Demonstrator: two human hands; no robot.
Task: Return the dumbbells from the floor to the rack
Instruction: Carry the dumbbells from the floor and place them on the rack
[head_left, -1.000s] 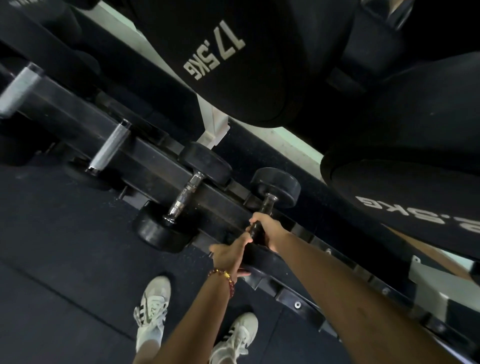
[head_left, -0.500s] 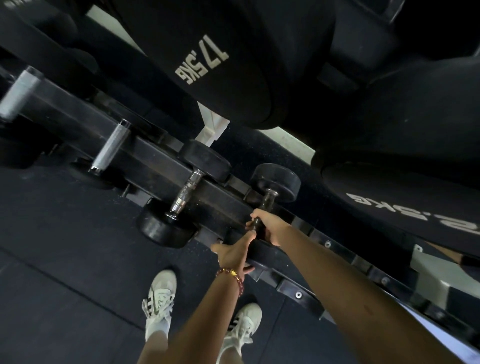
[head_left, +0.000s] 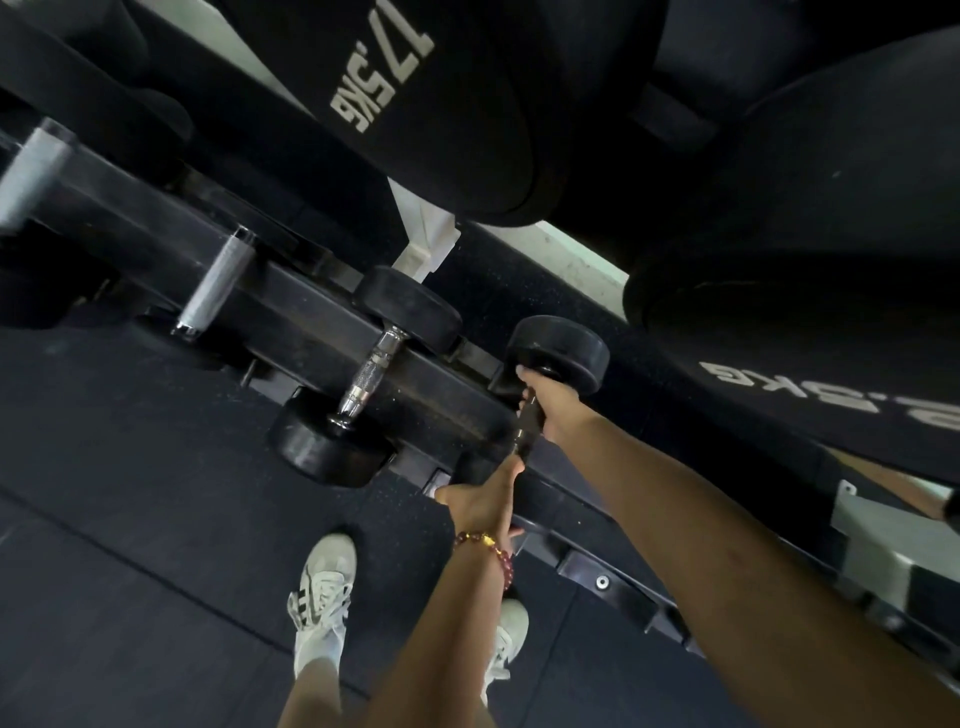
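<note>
Spotter: Dumbbell location?
Recorder: Head view. Black rubber-headed dumbbell (head_left: 558, 353) held across black steel rack rail (head_left: 311, 317), just beside chrome-handled black dumbbell (head_left: 371, 369).
Spotter: Hands?
Recorder: Right hand (head_left: 553, 410) curled round the dark handle, just below the far head. Left hand (head_left: 480, 501) touches the handle's near end; grip cannot be told.

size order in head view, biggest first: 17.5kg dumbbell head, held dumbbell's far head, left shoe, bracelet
1. 17.5kg dumbbell head (close to the camera)
2. far head of the held dumbbell and left shoe: alike
3. bracelet
</note>
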